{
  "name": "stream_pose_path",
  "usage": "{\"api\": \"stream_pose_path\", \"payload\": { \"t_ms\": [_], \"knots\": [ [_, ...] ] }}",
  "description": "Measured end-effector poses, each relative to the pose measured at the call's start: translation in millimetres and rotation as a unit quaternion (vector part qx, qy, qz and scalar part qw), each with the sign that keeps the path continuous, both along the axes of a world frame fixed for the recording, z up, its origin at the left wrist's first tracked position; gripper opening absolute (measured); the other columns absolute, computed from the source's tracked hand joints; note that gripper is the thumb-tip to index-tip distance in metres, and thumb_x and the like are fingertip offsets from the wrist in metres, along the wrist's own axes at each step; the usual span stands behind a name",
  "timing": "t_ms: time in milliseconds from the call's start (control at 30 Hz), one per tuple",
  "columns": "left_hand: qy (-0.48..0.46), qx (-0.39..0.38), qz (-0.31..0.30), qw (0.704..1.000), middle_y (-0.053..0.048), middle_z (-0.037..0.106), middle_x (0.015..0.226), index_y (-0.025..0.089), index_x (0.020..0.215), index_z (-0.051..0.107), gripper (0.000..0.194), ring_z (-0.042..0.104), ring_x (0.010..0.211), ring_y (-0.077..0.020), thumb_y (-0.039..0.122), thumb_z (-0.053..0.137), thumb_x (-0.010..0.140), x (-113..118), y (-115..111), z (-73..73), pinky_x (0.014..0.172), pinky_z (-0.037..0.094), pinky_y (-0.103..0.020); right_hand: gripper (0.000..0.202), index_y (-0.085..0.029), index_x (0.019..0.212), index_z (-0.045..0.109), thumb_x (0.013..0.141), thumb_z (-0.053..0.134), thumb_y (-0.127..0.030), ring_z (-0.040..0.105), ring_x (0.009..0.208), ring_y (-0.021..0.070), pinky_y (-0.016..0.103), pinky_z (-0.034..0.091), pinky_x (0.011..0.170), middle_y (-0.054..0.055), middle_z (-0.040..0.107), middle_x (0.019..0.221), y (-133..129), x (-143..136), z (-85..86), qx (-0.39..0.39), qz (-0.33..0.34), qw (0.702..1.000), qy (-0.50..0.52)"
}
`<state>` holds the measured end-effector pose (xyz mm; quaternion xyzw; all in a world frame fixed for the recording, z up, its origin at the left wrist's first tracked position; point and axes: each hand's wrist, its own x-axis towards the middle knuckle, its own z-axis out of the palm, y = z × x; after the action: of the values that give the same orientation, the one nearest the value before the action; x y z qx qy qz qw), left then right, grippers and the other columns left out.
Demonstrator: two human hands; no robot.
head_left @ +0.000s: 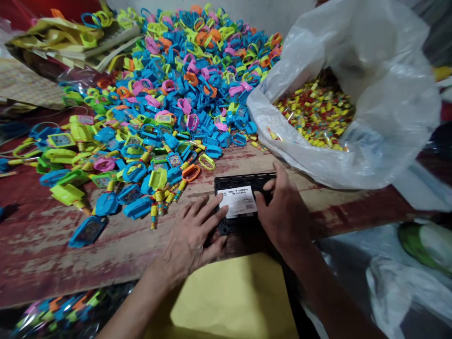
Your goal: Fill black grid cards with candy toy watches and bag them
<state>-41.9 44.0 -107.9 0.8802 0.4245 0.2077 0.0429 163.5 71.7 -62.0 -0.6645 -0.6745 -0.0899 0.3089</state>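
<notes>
A flat black plastic tray [243,180] with a slotted rim lies at the front of the table. On it rests a white label [237,202] with printing, a barcode and handwriting. My left hand [192,233] is open, its fingers stretched out, with fingertips on the label's left edge. My right hand [286,212] grips the tray's right side, thumb at the label's right edge and index finger reaching past the tray's far edge. The undersides of the right fingers are partly hidden. Below the tray is a yellow sheet [236,296].
Toy watches [197,84] in blue, yellow, pink and orange form a big heap. Small candy-filled tubes [158,207] lie at its front. A translucent bag [381,146] at right holds many yellow-and-red pieces [314,113]. Wrapped watches [60,310] sit below the table edge [52,282].
</notes>
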Motion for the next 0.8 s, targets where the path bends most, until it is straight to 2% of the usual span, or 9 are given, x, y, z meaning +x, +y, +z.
{"api": "stream_pose_path", "payload": {
  "t_ms": [100,167,233,333,433,533,633,733,800],
  "knots": [
    [0.016,0.014,-0.006,1.000,-0.008,0.034,0.157,0.022,0.142,0.042,0.056,0.036,0.140,-0.0308,0.034,0.057,0.090,-0.2,-0.1,-0.2,0.109,0.038,-0.052,0.038,-0.013,0.131,0.049,0.094,0.046,-0.018,0.059,0.102,0.0256,0.042,0.048,0.090,0.013,0.065,0.108,-12.4,7.3,6.3,0.098,0.108,0.989,0.002],
    [0.020,0.018,-0.006,1.000,-0.009,0.035,0.156,0.021,0.143,0.042,0.055,0.037,0.139,-0.0297,0.033,0.056,0.090,0.1,0.1,0.1,0.108,0.039,-0.050,0.035,-0.012,0.131,0.051,0.097,0.046,-0.023,0.053,0.120,0.0266,0.046,0.040,0.104,0.015,0.062,0.123,-20.2,4.0,4.4,0.084,0.201,0.975,-0.039],
    [0.022,0.023,-0.007,0.999,-0.009,0.036,0.155,0.021,0.143,0.041,0.055,0.040,0.138,-0.0291,0.034,0.055,0.091,0.1,0.7,0.0,0.107,0.041,-0.049,0.042,-0.010,0.134,0.048,0.099,0.047,-0.032,0.043,0.133,0.0288,0.053,0.027,0.114,0.017,0.055,0.136,-24.5,-0.9,-4.7,0.022,0.257,0.962,-0.086],
    [0.025,0.029,-0.007,0.999,-0.008,0.039,0.154,0.022,0.143,0.041,0.057,0.041,0.136,-0.0311,0.036,0.055,0.091,0.5,1.6,-0.5,0.107,0.040,-0.050,0.066,-0.004,0.141,0.041,0.095,0.052,-0.050,0.032,0.141,0.0310,0.059,0.013,0.119,0.021,0.041,0.149,-25.5,-3.1,-24.0,-0.059,0.250,0.959,-0.117],
    [0.010,0.026,0.002,1.000,-0.008,0.041,0.153,0.023,0.142,0.043,0.055,0.040,0.137,-0.0320,0.036,0.057,0.090,1.7,1.8,-0.2,0.108,0.039,-0.051,0.081,0.000,0.144,0.036,0.090,0.058,-0.056,0.026,0.144,0.0321,0.059,0.011,0.120,0.024,0.033,0.153,-25.7,-0.8,-34.9,-0.080,0.219,0.966,-0.117],
    [-0.023,0.008,0.003,1.000,-0.007,0.042,0.152,0.026,0.141,0.043,0.055,0.041,0.137,-0.0308,0.033,0.057,0.089,1.5,1.1,0.9,0.109,0.038,-0.051,0.084,0.000,0.144,0.037,0.088,0.059,-0.058,0.023,0.145,0.0348,0.061,0.014,0.119,0.024,0.032,0.153,-26.6,-0.1,-33.4,-0.085,0.214,0.968,-0.101],
    [-0.088,-0.059,0.006,0.994,-0.007,0.044,0.151,0.028,0.139,0.045,0.052,0.042,0.137,-0.0296,0.033,0.058,0.089,-2.6,-1.0,2.1,0.111,0.038,-0.050,0.081,-0.002,0.143,0.041,0.088,0.057,-0.059,0.025,0.144,0.0372,0.063,0.018,0.117,0.023,0.036,0.151,-24.5,5.7,-25.2,-0.092,0.247,0.962,-0.072],
    [-0.245,-0.174,0.056,0.952,-0.008,0.050,0.146,0.027,0.138,0.047,0.049,0.047,0.134,-0.0274,0.038,0.056,0.092,-6.9,-3.4,5.5,0.111,0.041,-0.045,0.058,-0.008,0.136,0.049,0.095,0.051,-0.049,0.036,0.139,0.0308,0.055,0.032,0.114,0.020,0.044,0.147,-16.1,29.3,-16.7,-0.050,0.277,0.959,0.016],
    [-0.361,-0.243,0.109,0.894,-0.009,0.053,0.144,0.026,0.139,0.046,0.051,0.052,0.130,-0.0266,0.042,0.057,0.091,-5.4,-3.0,10.9,0.109,0.043,-0.043,0.046,-0.011,0.133,0.052,0.098,0.046,-0.040,0.044,0.134,0.0263,0.048,0.038,0.110,0.018,0.050,0.142,-8.5,52.8,-15.0,0.010,0.214,0.972,0.095]
  ]
}}
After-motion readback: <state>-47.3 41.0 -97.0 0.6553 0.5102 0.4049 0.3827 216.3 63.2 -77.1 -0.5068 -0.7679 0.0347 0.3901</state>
